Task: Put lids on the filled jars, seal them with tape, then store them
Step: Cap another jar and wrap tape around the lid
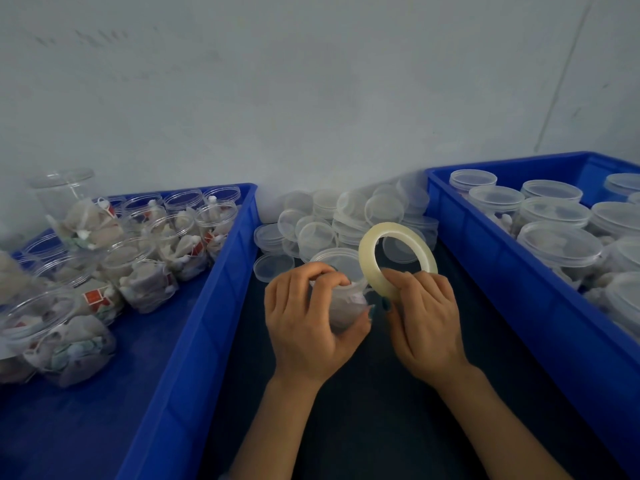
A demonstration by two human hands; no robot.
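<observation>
While the left hand (304, 327) curls round a filled jar (344, 306) and steadies it on the dark tabletop (363, 410), the right hand (426, 317) pinches a roll of clear tape (369, 261) just beside it, the ring standing on edge above the knuckles. The jar already wears its lid (341, 259), so by my reckoning this is the sealing step. Whether the tape's free end is stuck to the jar I cannot tell, as fingers cover that spot. Beyond the hands lies a heap of loose lids (346, 216). Out to the left of the left hand a blue bin (221, 271) holds open filled jars (138, 271), and to the right of the right hand a second blue bin (485, 258) holds lidded jars (557, 244), likely the store. The next move, I'd judge, calls for laying the tape across the seam where lid meets jar. One hand would turn the jar while the other feeds tape, keeping it taut and level so it doesn't wrinkle or wander off the joint.
</observation>
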